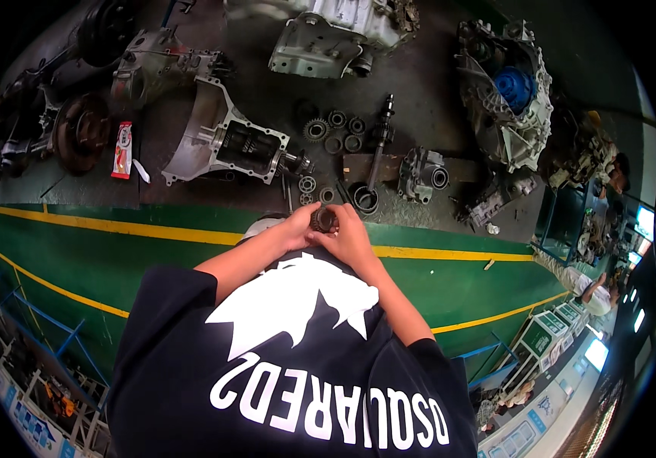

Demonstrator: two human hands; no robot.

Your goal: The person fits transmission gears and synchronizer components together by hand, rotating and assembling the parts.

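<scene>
Both hands are close together in front of my chest, at the near edge of the dark workbench. A small dark toothed gear [323, 220] sits between them. My left hand [298, 227] grips it from the left, its fingers curled about the side. From the right, my right hand [348, 235] closes on the same gear with thumb and fingers. Just beyond them lie bearing rings [307, 185] and a dark ring [365, 200]. A long gear shaft [379, 145] stretches away from that ring.
An opened gearbox housing [248, 145] with gears inside lies left of centre. Several loose gears [316, 130] are grouped farther back. A small metal housing [422, 175] and a large casing with a blue part [514, 88] are on the right. A red packet [122, 151] lies left.
</scene>
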